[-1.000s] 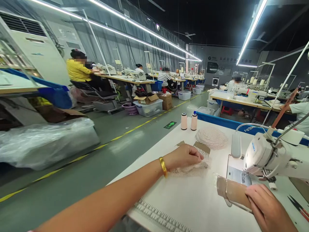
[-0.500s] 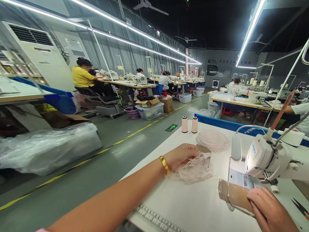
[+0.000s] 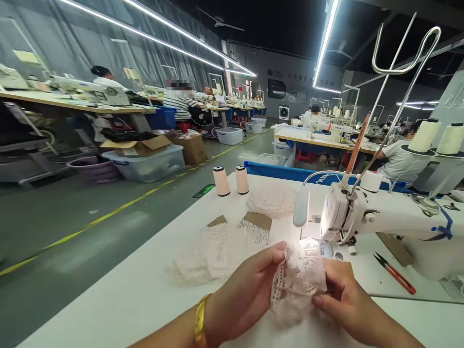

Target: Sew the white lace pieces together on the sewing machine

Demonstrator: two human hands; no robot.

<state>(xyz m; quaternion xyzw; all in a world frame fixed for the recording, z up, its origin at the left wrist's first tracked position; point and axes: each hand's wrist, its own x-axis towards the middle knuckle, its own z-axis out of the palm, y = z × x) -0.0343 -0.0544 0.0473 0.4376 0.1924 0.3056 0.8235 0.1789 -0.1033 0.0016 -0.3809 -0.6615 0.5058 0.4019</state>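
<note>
Lace piece in hand: pale pink lace (image 3: 299,278) with rows of small holes, held up between both hands at the near side of the needle area and brightly lit along its top; whether its lower folds touch the table, I cannot tell from here.
Left hand: this hand (image 3: 242,285) pinches the lace at its left edge, thumb uppermost, the other fingers partly hidden; gold bangle (image 3: 200,319) at the wrist.
Right hand: that one (image 3: 348,295) grips the right edge, thumb pressed in front — fingers curled behind.
Sewing machine: white machine (image 3: 340,215), just beyond the hands, a grey lamp-like arm (image 3: 300,209) at its left.
Loose lace: crumpled pale pieces (image 3: 206,256) on the white table (image 3: 126,299), left of the hands, near brown card (image 3: 257,220).
Lace heap: rounded pile (image 3: 273,199) farther back.
Thread: two peach spools, one (image 3: 221,181) just beside the other (image 3: 242,180).
Snips: red-handled pair (image 3: 397,275), lying right of the right hand.
Across the aisle: a seated co-worker in a striped top (image 3: 177,107) — well apart.
</note>
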